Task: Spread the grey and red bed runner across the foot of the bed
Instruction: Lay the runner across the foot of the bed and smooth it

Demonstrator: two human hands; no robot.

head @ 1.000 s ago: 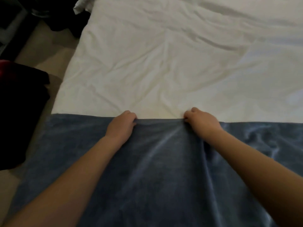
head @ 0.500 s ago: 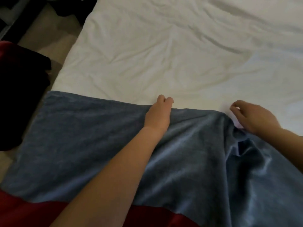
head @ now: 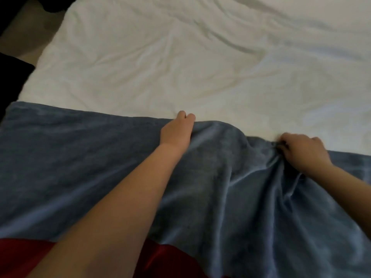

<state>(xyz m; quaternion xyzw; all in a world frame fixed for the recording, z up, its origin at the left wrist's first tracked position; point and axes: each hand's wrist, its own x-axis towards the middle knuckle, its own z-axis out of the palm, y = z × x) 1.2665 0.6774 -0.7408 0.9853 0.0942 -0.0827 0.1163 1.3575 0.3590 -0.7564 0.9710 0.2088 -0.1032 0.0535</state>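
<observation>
At far left, beside the bed, sits a dark bundle point(head: 14, 73). I see the bed runner point(head: 80, 167) lying across the foot of the white sheet point(head: 180, 67), red band point(head: 24, 255) nearest me. Left hand point(head: 176, 131) curls over the runner's far edge, probably to anchor it. Right hand point(head: 303, 153) pinches a bunched fold, likely to pull out slack. No readable labels or writing.

one head camera, looking down over the bed runner

i get a single view, worn on the person's head. it stands at the near side of the bed runner point(head: 80, 167) and faces forward and down across it. it sits close: both forearms reach in from the bottom edge, with the left hand point(head: 176, 131) and right hand point(head: 303, 153) at the runner's far edge. beyond the runner lies the white sheet point(head: 180, 67). up and left of the runner is a strip of floor point(head: 34, 31).
</observation>
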